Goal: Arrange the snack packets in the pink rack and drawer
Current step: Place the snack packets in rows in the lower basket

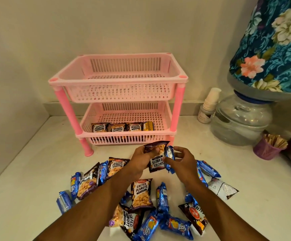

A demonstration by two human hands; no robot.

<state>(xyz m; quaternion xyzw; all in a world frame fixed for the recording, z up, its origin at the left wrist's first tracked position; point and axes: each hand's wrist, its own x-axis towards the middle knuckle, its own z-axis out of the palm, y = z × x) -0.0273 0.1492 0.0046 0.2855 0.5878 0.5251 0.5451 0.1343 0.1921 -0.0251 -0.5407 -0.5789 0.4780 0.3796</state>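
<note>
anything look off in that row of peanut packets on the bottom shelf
Yes: in the lower tray, the rightmost packet stands edge-on, showing its yellow back, while the other three peanut packets face front.

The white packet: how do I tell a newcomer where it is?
Start at the pink rack against the wall, then drop to the heap of packets on the counter before it. At the heap's far right edge lies the white packet, the only white and silver one among blue biscuit packs and dark peanut packs.
</note>
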